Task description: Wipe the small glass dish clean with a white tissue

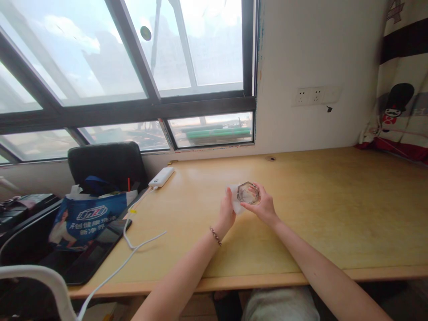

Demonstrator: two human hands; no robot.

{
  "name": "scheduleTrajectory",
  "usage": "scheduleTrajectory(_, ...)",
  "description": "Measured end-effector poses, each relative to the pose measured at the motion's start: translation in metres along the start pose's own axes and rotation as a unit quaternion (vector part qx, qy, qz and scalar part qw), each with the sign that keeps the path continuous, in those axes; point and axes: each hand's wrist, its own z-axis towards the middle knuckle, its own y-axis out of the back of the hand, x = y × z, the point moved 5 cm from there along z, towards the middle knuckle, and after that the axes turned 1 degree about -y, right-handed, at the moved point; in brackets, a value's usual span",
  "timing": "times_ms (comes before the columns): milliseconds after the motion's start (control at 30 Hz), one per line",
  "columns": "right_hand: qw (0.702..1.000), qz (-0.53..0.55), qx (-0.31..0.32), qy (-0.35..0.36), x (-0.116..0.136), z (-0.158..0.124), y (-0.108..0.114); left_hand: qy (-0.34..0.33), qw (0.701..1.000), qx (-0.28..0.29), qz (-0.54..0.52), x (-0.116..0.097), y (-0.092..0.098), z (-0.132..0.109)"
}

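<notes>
A clear faceted glass cup [248,193] is tilted so that its round opening faces me, above the wooden table. My right hand [264,205] curls around its right side, thumb below and fingers above. At the cup's left, my left hand [228,209] holds a white tissue [238,207], thumb pointing up. The tissue lies against or just behind the glass; whether it touches the cup I cannot tell. Most fingers of my left hand are hidden behind the tissue.
The wooden table [334,214] spreads around my hands. A white power bank [161,177] with a white cable [125,232] lies at its left edge. Further left are a black tablet-like panel [96,254], a blue bag [90,220] and a black chair [106,162]. Windows stand behind.
</notes>
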Motion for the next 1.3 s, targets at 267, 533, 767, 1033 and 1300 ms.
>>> scheduleTrajectory(267,1.000,0.004,-0.006,-0.013,-0.008,0.001,-0.001,-0.065,0.984,-0.029,0.161,-0.003,0.004,0.003)
scheduleTrajectory(533,1.000,0.009,0.018,-0.001,0.000,-0.004,-0.005,-0.249,0.899,-0.051,0.356,-0.039,-0.003,-0.016)
scheduleTrajectory(767,0.992,0.102,-0.023,-0.071,-0.013,0.004,-0.002,-0.317,0.822,0.065,0.470,-0.039,-0.009,-0.017)
scheduleTrajectory(1033,0.998,-0.045,0.051,0.002,0.001,-0.001,-0.005,-0.329,0.611,0.217,0.687,-0.050,-0.022,-0.022)
scheduleTrajectory(1300,0.976,-0.177,0.050,0.120,0.012,0.003,0.004,-0.274,0.577,0.192,0.745,-0.038,-0.032,-0.028)
